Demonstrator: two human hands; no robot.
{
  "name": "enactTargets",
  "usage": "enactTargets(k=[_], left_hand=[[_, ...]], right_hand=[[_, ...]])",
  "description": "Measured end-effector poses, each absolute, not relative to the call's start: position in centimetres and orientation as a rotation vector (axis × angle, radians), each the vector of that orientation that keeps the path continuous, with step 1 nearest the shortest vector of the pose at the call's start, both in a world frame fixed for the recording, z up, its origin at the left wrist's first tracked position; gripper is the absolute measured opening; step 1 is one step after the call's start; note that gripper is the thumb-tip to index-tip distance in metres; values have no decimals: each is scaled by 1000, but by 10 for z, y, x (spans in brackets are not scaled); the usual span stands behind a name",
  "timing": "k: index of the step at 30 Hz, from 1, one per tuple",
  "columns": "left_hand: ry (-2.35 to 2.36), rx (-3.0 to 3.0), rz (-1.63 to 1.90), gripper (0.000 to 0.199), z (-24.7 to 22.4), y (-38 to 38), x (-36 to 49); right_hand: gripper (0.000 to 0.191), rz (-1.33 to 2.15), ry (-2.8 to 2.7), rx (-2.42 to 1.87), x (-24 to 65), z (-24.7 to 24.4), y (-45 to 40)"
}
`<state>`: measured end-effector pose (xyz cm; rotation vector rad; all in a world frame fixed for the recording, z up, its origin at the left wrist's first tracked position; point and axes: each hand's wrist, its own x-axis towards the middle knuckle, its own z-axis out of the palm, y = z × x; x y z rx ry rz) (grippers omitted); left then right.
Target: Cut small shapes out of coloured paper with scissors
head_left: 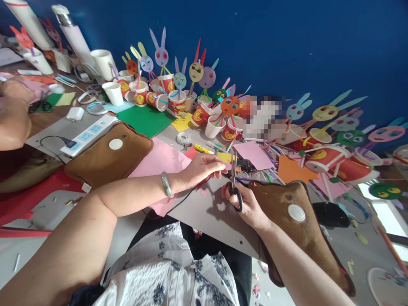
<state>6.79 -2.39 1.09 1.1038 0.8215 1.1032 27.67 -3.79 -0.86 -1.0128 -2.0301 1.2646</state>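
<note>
In the head view, the left hand pinches a small pink paper piece above the gray table, just beside the scissors; whether the blades touch it is unclear. The right hand grips the scissors by their black handles, tips pointing away. Cutting the paper seems the step in hand; the next snip calls for a steady pinch, fingertips clear of the blades.

A deep blue wall rises behind a grey desk, which runs along it. At left, a red seat stands over a pale floor dotted with small scraps.
</note>
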Motion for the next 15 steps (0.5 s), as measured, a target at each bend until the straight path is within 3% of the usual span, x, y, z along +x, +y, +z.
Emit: enactTargets(k=[15], left_hand=[[857,1084,1073,18,10,-24,69]], right_hand=[[65,1251,-2045,-1024,276,-11,-38]])
